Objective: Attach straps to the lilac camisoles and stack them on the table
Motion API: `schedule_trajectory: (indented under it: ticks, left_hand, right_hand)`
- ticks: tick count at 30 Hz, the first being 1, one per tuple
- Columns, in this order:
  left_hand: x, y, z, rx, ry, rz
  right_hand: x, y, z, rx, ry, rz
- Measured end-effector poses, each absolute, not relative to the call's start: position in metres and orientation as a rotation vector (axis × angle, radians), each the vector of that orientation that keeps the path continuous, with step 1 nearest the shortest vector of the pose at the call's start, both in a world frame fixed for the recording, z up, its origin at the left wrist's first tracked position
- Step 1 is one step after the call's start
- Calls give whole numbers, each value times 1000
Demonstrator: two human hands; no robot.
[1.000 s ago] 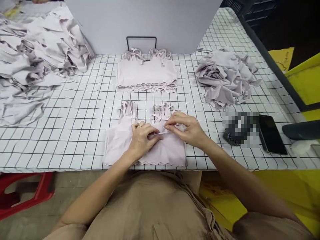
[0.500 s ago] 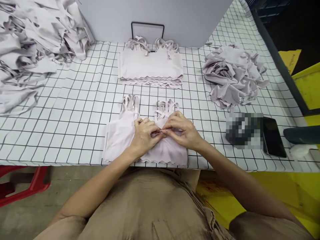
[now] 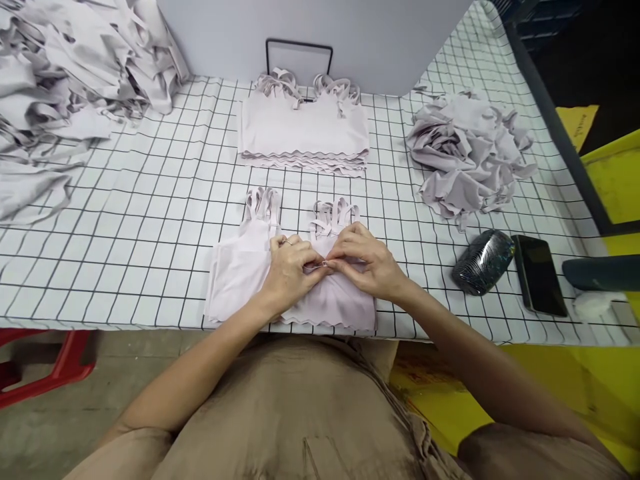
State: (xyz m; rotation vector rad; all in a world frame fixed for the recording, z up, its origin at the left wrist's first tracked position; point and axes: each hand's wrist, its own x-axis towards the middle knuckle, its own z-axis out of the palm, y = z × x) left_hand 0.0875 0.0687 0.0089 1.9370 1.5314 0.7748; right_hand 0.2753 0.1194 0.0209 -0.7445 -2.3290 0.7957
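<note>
A pale pink bra top (image 3: 235, 280) with several thin straps lies at the table's front edge, on top of others like it. Both hands meet at the middle of its neckline. My left hand (image 3: 293, 267), with a ring on one finger, is closed in a pinch on the fabric edge. Fingertips of my right hand (image 3: 365, 260) pinch the same edge, almost touching the left ones. Something thin and light shows between the fingertips, too small to make out. Behind lies a neat stack of matching bra tops (image 3: 305, 127), straps toward the grey panel.
A grey panel (image 3: 350, 40) stands at the back of the checked tablecloth (image 3: 165, 200). Loose garments heap at left (image 3: 90, 53) and right (image 3: 470, 153). A dark glossy oval object (image 3: 483, 262), a phone (image 3: 540, 275) and a dark cylinder (image 3: 603, 273) lie at right.
The view has shifted slightly. Both hands keep their pinch at the neckline, with only a tiny shift of the fingertips.
</note>
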Motion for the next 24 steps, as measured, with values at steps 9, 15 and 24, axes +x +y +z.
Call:
schedule_trajectory:
  ticks: [9, 15, 24]
  left_hand:
    - [86, 68, 5, 1954, 1509, 865]
    - [85, 69, 5, 1986, 1470, 759]
    - [84, 66, 4, 2112, 1441, 712]
  right_hand:
    - [272, 125, 42, -663, -2765, 629]
    - [275, 149, 58, -680, -2962, 778]
    - [274, 230, 80, -1087, -2724, 875]
